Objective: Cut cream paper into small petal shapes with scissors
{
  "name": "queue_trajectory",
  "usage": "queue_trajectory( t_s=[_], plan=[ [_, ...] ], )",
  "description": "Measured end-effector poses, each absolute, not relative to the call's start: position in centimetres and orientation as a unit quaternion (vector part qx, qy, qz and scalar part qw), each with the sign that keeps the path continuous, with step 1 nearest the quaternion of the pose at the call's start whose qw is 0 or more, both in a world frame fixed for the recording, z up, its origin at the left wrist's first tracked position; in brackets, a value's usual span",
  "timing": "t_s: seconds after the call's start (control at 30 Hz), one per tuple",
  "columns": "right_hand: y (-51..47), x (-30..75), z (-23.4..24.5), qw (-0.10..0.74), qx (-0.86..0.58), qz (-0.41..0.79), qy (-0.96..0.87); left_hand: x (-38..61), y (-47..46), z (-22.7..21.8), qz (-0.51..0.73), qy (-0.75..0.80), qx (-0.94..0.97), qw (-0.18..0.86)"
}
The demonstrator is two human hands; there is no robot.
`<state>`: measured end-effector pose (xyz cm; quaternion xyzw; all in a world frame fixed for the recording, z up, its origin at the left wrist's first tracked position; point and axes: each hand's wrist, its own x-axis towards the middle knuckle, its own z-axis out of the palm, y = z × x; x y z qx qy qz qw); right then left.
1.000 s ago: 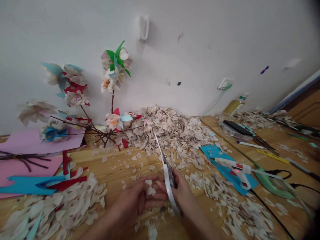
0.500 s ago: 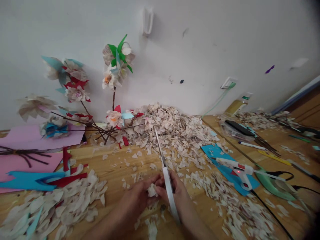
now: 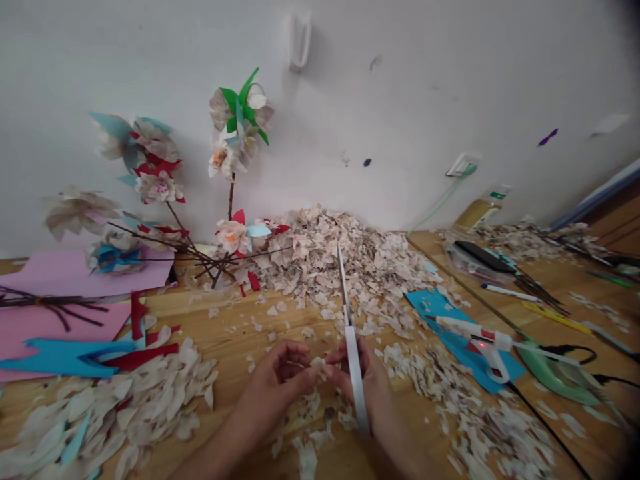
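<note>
**Status.** The left hand point(image 3: 277, 380) is closed at the fingertips and pinches a small paper piece point(image 3: 317, 365) just above the tabletop point(image 3: 240, 320). The right hand point(image 3: 373, 387) is wrapped around the white handle of the scissors point(image 3: 351, 333), and its fingertips also meet the paper piece. The paper piece therefore sits between the two hands. The scissor blades lie together and point away from the right hand, toward the wall.

**Progress.** Judged from the layout, much cutting is done.
- A pile of cut petals point(image 3: 125, 400) lies left of the left hand.
- A large scrap heap point(image 3: 340, 247) lies beyond both hands.
- Finished paper flowers point(image 3: 235, 127) stand beyond the left hand.

Whether the piece in hand is uncut or partly shaped cannot be told.

**Clearance.**
- Thinly littered tabletop lies just beyond the left hand.
- Near the right side of the right hand, a glue gun point(image 3: 480, 337) rests on a blue sheet point(image 3: 435, 303).
- The blade tips reach the fringe of the scrap heap.
- The near tabletop edge is hidden below the forearms.
</note>
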<state>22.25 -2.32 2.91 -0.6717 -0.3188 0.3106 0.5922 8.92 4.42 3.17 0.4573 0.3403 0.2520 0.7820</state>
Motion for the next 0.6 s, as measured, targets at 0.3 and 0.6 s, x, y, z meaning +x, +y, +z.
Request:
queue_trajectory(
  t_s=[0.3, 0.6],
  plan=[
    [-2.5, 22.8, 2.8, 0.613, -0.652, 0.338, -0.292, 9.0, 5.0, 3.3, 0.218, 0.367, 0.452, 0.783],
    [-2.4, 24.6, 3.0, 0.625, -0.652, 0.339, -0.263, 8.8, 4.6, 3.1, 0.222, 0.364, 0.511, 0.746]
  ],
)
